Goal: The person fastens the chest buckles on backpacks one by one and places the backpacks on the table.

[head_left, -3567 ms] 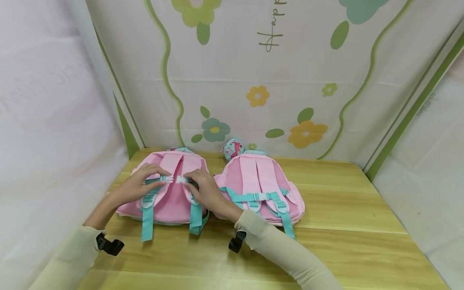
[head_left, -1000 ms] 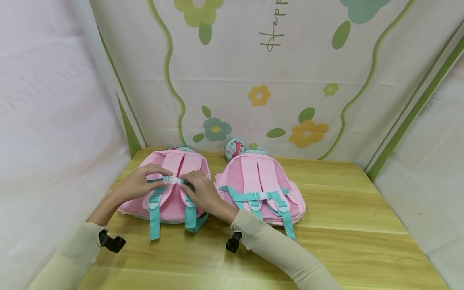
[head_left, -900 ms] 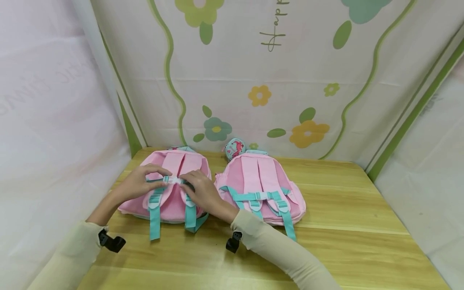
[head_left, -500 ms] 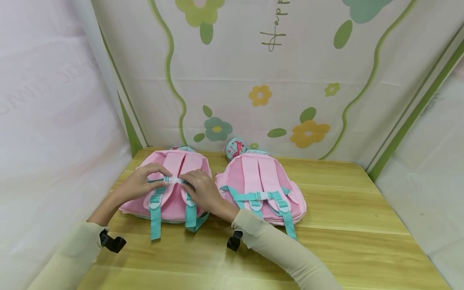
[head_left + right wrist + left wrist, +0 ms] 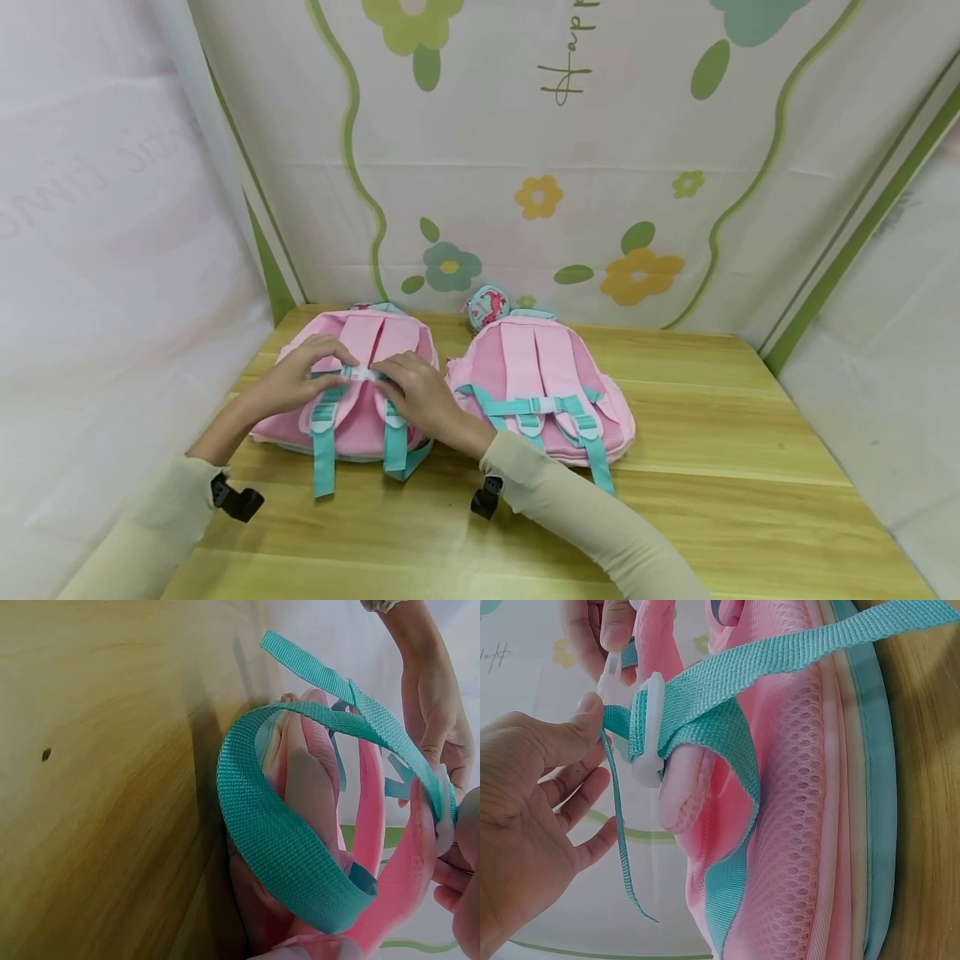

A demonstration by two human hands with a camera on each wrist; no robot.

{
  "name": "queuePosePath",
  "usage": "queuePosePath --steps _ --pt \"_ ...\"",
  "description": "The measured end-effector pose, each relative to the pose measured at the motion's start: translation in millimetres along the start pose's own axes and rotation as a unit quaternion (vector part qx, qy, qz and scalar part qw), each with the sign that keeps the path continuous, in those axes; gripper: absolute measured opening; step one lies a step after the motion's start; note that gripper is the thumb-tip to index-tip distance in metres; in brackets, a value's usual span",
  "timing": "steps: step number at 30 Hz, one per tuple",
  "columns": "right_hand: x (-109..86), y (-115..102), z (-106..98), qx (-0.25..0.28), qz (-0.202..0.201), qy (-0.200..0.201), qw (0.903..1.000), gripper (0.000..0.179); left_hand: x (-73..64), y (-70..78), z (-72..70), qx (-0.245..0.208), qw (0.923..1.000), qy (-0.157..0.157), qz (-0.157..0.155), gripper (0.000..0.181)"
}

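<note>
On the left lies a pink backpack [image 5: 360, 433], its padded straps facing up. A white side-release buckle [image 5: 363, 374] joins its turquoise chest strap, the two halves meeting between my hands. My left hand [image 5: 296, 383] pinches the left end between thumb and fingers; in the left wrist view, its thumb and index finger hold the strap by the white buckle [image 5: 610, 673]. My right hand [image 5: 423, 396] pinches the other end, partly covering it. Turquoise webbing [image 5: 281, 847] hangs from the shoulder straps in a loop, and in the right wrist view my right hand shows only at the edge.
A second pink backpack [image 5: 543, 375] lies just right of the first, its chest buckle [image 5: 546, 405] fastened. A small round patterned pouch [image 5: 487, 308] sits behind it. The wooden table [image 5: 720, 467] ends at printed fabric walls [image 5: 465, 125] at the back and sides.
At 3.6 seconds ago the two buckle halves were apart; by one second ago they had come together. Since then the hands have hardly moved, both staying on the buckle.
</note>
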State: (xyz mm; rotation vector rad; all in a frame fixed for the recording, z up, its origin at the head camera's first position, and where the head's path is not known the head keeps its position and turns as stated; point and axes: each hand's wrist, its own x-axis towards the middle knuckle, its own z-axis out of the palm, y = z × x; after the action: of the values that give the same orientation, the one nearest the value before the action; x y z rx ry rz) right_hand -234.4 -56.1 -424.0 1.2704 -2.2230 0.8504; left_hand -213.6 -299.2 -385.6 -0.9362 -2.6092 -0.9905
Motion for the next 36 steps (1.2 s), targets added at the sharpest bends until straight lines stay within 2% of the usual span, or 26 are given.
queuePosePath --steps 17,27,36 --pt "0.8 -2.0 2.2 0.004 0.001 0.004 1.0 0.023 -2.6 -2.1 2.4 0.0 1.0 0.002 -0.006 0.023" --pt "0.8 -3.2 1.0 0.013 -0.003 0.018 0.9997 0.022 -1.4 -0.8 3.8 0.001 0.9999 0.013 0.0 0.025" --pt "1.0 -3.2 2.2 0.018 -0.004 0.014 0.9997 0.022 -2.5 3.8 4.0 -0.006 0.9998 0.016 -0.004 0.022"
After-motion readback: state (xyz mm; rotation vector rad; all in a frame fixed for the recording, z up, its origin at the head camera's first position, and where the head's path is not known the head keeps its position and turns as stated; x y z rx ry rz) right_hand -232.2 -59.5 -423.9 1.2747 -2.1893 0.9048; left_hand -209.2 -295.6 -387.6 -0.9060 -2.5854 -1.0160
